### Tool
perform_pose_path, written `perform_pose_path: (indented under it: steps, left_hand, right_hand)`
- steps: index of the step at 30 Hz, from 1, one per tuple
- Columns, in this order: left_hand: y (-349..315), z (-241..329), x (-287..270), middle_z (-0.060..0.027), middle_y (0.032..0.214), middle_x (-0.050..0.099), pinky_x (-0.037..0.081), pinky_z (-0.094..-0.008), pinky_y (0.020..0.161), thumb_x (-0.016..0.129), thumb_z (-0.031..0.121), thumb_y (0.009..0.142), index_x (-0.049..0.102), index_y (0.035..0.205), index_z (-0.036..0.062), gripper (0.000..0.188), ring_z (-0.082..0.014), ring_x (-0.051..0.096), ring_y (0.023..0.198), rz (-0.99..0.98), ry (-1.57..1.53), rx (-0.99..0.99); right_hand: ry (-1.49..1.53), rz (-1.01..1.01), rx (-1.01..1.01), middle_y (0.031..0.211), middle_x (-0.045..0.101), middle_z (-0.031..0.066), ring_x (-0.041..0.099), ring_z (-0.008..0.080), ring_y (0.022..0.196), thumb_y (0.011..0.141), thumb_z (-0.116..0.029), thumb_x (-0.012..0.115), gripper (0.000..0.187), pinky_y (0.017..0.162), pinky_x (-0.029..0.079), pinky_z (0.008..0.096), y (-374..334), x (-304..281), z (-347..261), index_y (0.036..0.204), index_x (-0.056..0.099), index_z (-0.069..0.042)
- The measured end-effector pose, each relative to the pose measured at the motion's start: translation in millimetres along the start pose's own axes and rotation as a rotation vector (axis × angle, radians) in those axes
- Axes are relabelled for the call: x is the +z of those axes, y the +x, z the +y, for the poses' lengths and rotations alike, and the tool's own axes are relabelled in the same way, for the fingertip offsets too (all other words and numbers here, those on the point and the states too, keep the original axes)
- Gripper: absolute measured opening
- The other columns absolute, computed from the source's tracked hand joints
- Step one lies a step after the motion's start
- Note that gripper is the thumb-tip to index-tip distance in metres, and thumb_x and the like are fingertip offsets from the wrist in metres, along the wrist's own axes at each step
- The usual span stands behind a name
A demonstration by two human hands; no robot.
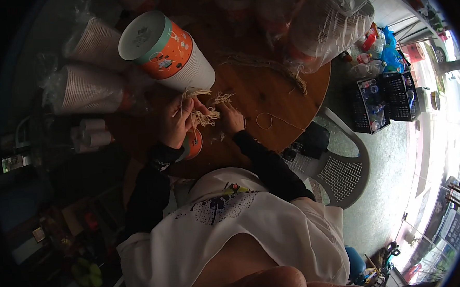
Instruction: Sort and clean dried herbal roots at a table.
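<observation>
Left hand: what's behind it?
Behind the left hand, part of a round orange item and the wooden table. Hand and black sleeve cover the item's rest.

No text readable with certainty. Pale lettering on dark left cuff [163, 157], too small to make out. Faint mark on base of end tub [165, 48] in 1 paper stack, blurred. Marking on parked vehicle [453, 229], far right, unclear.

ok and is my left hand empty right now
No, your left hand is holding a loose bunch of pale string over the wooden table.
</observation>
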State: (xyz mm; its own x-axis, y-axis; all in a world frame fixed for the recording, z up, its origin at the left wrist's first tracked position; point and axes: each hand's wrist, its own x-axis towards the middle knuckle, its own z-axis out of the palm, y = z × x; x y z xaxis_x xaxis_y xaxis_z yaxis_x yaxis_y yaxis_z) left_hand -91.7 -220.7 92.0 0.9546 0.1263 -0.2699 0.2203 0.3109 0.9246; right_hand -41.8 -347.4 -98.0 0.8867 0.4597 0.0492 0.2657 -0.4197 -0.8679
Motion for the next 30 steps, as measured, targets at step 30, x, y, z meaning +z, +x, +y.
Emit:
perform_pose_path:
  steps: [30]
  left_hand:
    - [50.5,-99.5,-198.1,-0.0089,0.098,0.063,0.036,-0.0222,0.049,0.044,0.032,0.093,0.052,0.096,0.0091,0.024,-0.0046,0.032,0.045,0.445,-0.287,-0.015]
  right_hand:
    - [-0.233,0.022,0.214,0.086,0.063,0.0183,0.059,0.0354,0.082,0.074,-0.013,0.057,0.024,0.07,0.048,0.0431,-16.3,-80.1,67.3,0.097,0.063,-0.008]
